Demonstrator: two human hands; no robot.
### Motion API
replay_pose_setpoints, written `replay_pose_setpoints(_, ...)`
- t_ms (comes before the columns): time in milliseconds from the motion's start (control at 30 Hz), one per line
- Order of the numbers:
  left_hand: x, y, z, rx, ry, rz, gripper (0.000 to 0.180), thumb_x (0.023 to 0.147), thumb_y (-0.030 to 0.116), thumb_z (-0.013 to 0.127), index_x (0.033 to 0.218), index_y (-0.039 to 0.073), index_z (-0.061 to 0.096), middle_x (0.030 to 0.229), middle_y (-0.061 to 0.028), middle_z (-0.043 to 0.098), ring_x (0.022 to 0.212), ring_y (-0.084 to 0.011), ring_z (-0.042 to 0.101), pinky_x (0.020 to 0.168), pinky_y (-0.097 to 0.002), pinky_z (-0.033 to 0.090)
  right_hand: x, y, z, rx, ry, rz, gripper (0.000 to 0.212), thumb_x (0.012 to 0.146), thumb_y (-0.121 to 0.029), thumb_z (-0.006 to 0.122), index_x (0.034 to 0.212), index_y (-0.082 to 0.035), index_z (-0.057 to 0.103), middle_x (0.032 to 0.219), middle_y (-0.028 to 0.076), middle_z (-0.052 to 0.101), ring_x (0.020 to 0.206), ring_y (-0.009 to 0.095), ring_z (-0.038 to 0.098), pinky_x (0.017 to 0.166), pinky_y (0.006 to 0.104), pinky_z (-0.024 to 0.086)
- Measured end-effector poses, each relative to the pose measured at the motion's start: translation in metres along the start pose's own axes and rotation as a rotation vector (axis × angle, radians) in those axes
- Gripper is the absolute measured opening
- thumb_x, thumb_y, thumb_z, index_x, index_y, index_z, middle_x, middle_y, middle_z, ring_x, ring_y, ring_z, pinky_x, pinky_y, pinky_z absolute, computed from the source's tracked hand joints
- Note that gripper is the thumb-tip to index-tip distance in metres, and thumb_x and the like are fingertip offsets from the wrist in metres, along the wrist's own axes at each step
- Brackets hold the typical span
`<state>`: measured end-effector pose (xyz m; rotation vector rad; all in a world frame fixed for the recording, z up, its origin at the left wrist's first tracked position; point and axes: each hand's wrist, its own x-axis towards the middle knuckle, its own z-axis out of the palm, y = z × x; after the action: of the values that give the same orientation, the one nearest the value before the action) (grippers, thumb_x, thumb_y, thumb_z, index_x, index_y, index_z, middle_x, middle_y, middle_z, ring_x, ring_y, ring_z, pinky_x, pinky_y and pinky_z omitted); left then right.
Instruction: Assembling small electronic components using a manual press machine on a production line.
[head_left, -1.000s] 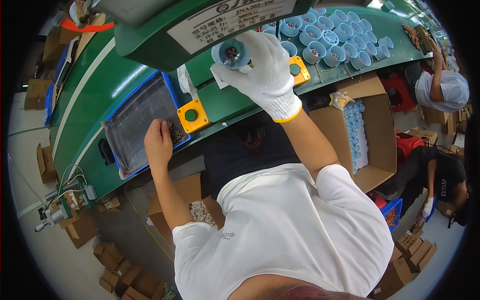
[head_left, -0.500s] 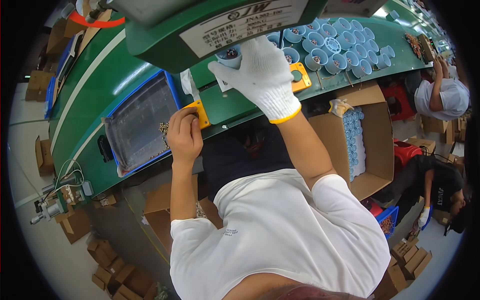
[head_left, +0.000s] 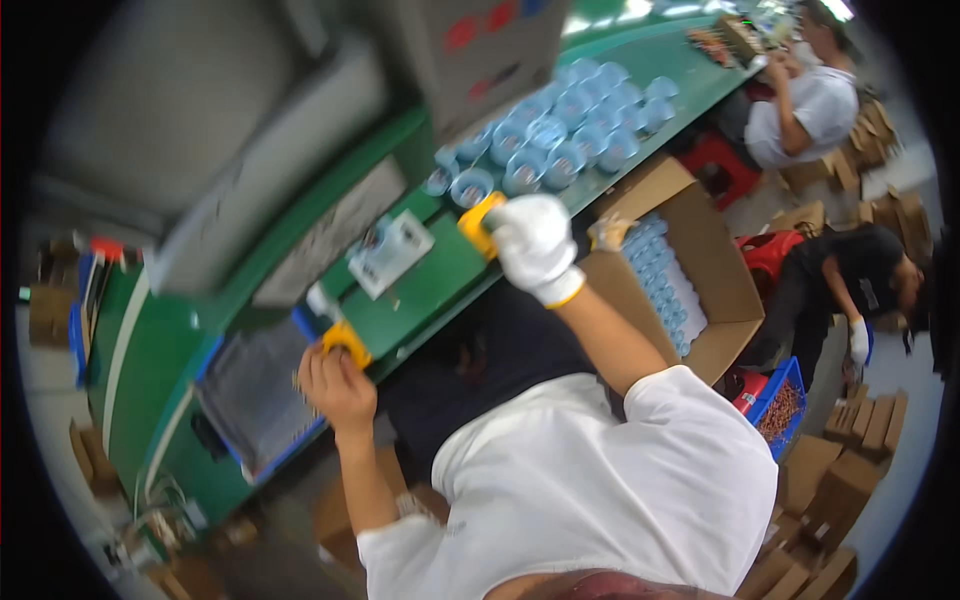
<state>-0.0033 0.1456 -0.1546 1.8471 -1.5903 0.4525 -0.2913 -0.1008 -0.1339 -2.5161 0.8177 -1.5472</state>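
Note:
My bare left hand [head_left: 338, 388] is closed, its curled fingers against the left yellow button box [head_left: 347, 343] at the bench's front edge. In a white knitted glove, my right hand [head_left: 535, 245] is bunched against the right yellow button box [head_left: 478, 225]; its fingers are blurred. Between the boxes, a pale plate [head_left: 392, 260] lies below the green press, with what looks like a light-blue cup [head_left: 373, 243] on it, partly smeared. Many more light-blue cups [head_left: 547, 133] stand grouped beyond the right box, some with small dark pieces inside.
The grey press body [head_left: 270, 170] looms over the left of the green bench. A blue-rimmed tray [head_left: 255, 385] sits left of my left hand. An open carton [head_left: 715, 270] of blue cups stands at my right. Two other people [head_left: 815, 105] are at the right.
My right hand has left the cup under the press and come back right to the right button box. My left hand stays at its box. The whole view has tilted and blurred.

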Motion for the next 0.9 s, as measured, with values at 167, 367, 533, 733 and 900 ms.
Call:
replay_pose_setpoints(167,0.022,0.008,-0.012,-0.043,-0.076,-0.035,0.014,0.107,0.007,0.061,0.101,-0.003,0.068,0.108,-0.0224,0.07,0.108,-0.045,0.065,0.097,-0.0536,0.05,0.013,0.01,-0.006,0.156,0.003,-0.139,0.016,0.089,-0.014,0.075,0.101,-0.005,0.074,0.083,0.01,0.07,0.078,0.035,0.071,0.074,0.0468,0.056)
replay_pose_setpoints(367,0.058,0.018,0.012,-0.233,-0.118,-0.152,0.017,0.11,0.01,0.062,0.099,-0.002,0.064,0.096,-0.0179,0.065,0.096,-0.0425,0.06,0.086,-0.0502,0.048,-0.002,0.013,0.015,0.186,0.012,-0.091,0.017,0.094,-0.012,0.071,0.108,-0.003,0.074,0.097,0.014,0.076,0.095,0.04,0.074,0.088,0.0499,0.059)
replay_pose_setpoints(533,0.053,0.013,0.02,-0.254,-0.056,-0.235,0.021,0.114,0.016,0.061,0.105,-0.003,0.066,0.094,-0.0145,0.065,0.087,-0.0309,0.064,0.078,-0.0416,0.051,-0.008,0.016,0.018,0.217,-0.011,-0.023,0.02,0.099,-0.015,0.064,0.112,-0.003,0.073,0.105,0.015,0.077,0.103,0.041,0.074,0.093,0.0502,0.058)
replay_pose_setpoints(733,0.047,0.012,0.021,-0.503,0.007,-0.475,0.012,0.102,0.003,0.077,0.112,-0.003,0.076,0.103,-0.0087,0.073,0.086,-0.0162,0.072,0.072,-0.0271,0.056,-0.002,0.019,0.01,0.366,-0.152,0.028,0.025,0.095,-0.008,0.065,0.118,-0.001,0.072,0.11,0.017,0.076,0.101,0.041,0.072,0.092,0.0497,0.059)
replay_pose_setpoints(900,0.049,0.015,0.022,-0.491,0.003,-0.493,0.011,0.098,0.001,0.08,0.108,-0.002,0.08,0.104,-0.0108,0.076,0.089,-0.0197,0.075,0.075,-0.0295,0.058,-0.022,0.016,0.019,0.364,0.135,0.114,0.032,0.087,-0.001,0.07,0.12,-0.004,0.071,0.117,0.016,0.076,0.103,0.035,0.073,0.092,0.0452,0.058)
